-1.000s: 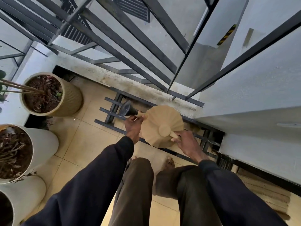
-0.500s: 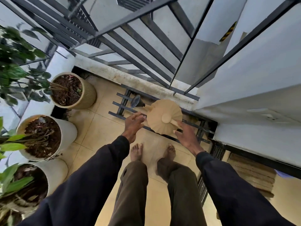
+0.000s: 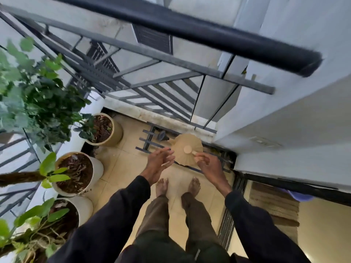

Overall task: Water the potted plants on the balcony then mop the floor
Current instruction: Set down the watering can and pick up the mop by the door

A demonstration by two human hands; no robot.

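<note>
A beige ribbed watering can (image 3: 187, 147) with a black spout head (image 3: 162, 135) stands on a dark metal rack (image 3: 145, 140) on the balcony floor, by the wall corner. My left hand (image 3: 159, 164) hovers to the left of the can, fingers straight, holding nothing. My right hand (image 3: 209, 166) hangs just right of the can's handle with loosely curled fingers and seems clear of it. Three potted plants line the left side: a ribbed beige pot (image 3: 118, 130), a white pot (image 3: 97, 168) and a nearer white pot (image 3: 85, 207).
A black railing (image 3: 190, 29) runs across the top above a drop. Leafy branches (image 3: 38, 103) fill the left. My bare feet (image 3: 178, 186) stand on beige tiles. A sliding-door track (image 3: 228, 221) and a woven mat (image 3: 273, 205) lie to the right.
I have risen from a crouch to standing, and the view has pulled back. Both hands have let go of the watering can, which stays on the rack.
</note>
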